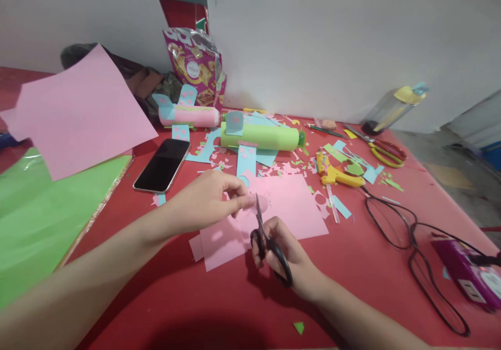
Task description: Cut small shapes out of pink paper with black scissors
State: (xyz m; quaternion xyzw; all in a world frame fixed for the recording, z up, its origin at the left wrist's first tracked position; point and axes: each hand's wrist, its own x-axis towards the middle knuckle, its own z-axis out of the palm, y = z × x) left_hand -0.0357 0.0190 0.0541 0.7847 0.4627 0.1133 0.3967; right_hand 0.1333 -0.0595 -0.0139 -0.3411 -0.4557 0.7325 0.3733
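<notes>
My right hand is closed around the black handles of a pair of scissors, whose blades point away from me. Just left of the blades, my left hand pinches a small piece of pink paper between thumb and fingertips. Its outline blends with the larger pink sheet lying beneath both hands. Beyond them lies a green paper-covered bottle with blue paper fins. To its left rests a pink paper-covered bottle, also with blue fins.
A phone lies left of my hands. Right are a yellow glue gun with a looping cord, yellow-and-red scissors, a clear bottle and a purple power strip. Pink sheets, green sheets and a snack bag stand left and behind.
</notes>
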